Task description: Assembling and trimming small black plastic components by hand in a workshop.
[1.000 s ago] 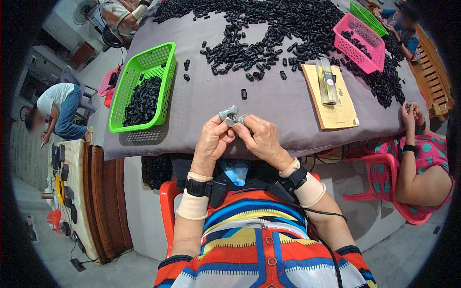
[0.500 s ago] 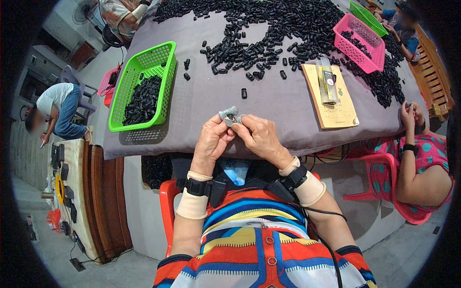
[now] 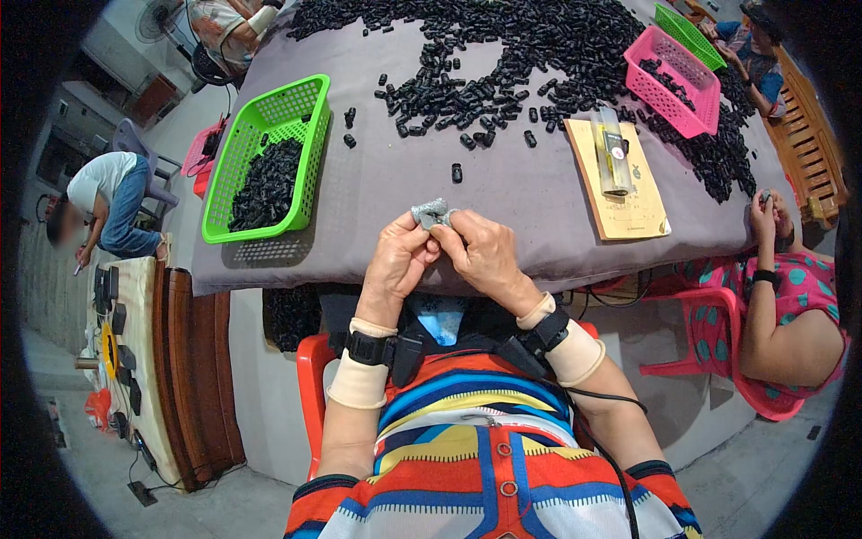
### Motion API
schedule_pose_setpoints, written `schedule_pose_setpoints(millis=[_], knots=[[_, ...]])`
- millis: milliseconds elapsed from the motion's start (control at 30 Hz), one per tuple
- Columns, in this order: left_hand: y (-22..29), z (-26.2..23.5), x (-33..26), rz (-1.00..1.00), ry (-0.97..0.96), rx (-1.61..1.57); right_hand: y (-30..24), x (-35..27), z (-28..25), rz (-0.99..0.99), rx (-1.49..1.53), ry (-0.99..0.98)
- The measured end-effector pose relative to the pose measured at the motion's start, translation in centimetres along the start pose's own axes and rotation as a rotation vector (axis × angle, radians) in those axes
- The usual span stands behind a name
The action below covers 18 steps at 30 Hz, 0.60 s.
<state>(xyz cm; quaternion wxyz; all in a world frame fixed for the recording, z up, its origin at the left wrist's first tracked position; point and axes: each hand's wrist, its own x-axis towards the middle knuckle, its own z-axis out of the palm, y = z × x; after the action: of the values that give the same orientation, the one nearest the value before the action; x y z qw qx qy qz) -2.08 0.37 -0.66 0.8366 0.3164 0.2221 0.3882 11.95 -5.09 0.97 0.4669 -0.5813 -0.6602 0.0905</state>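
My left hand (image 3: 400,256) and my right hand (image 3: 483,253) meet in front of me above the near table edge, fingertips pinched together. Between them is a small grey piece (image 3: 435,219), mostly hidden by the fingers; its exact kind cannot be made out. Silvery, speckled wrapping shows around the index fingertips. Just beyond my hands, a single small black plastic part (image 3: 456,172) lies on the grey tablecloth (image 3: 377,180). It resembles the parts in the large black heap (image 3: 530,63) farther back.
A green basket (image 3: 311,171) partly filled with black parts stands at left. At right lie a tan paper pad (image 3: 628,216) with a clear-and-yellow case (image 3: 613,153) on it, and a pink basket (image 3: 669,115). Co-workers sit right and far; one person (image 3: 112,193) bends over at left.
The flat grey piece between my fingertips has turned slightly and shows less of its face. Both hands stay in nearly the same place.
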Motion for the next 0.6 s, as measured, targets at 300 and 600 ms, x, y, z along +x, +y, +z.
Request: schedule_pose_setpoints(millis=[300, 600], knots=[[0.08, -0.15, 0.02, -0.013, 0.002, -0.032, 0.11, -0.04, -0.74, -0.040, 0.054, -0.031], [0.05, -0.25, 0.00, -0.015, -0.016, -0.050, -0.11, 0.05, -0.90, -0.028, 0.048, -0.035]])
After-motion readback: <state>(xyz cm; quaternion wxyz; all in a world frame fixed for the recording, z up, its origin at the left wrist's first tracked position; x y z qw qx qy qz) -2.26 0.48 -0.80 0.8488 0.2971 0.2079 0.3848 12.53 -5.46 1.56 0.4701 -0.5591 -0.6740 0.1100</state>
